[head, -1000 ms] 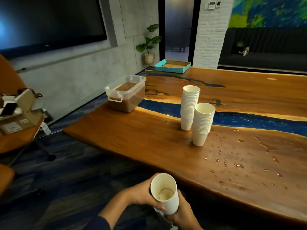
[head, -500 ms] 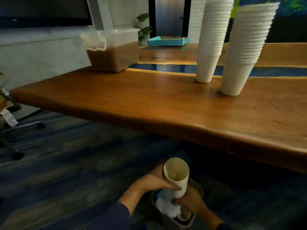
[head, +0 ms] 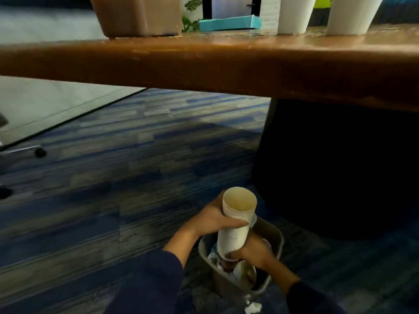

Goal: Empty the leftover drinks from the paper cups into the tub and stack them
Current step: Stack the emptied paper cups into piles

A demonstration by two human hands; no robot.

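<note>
Lower centre of frame: short stack of white paper cups held upright, mouth up, directly above a small grey waste bin on the blue striped carpet. Left hand wraps its fingers around the stack's upper part, just below the rim. Right hand grips the stack's base, fingers curled under it. Bin holds crumpled paper and cups. Along the top of frame: brown wooden surface, carrying a clear plastic tub of brown liquid at upper left and two tall white cup stacks at upper right.
</note>
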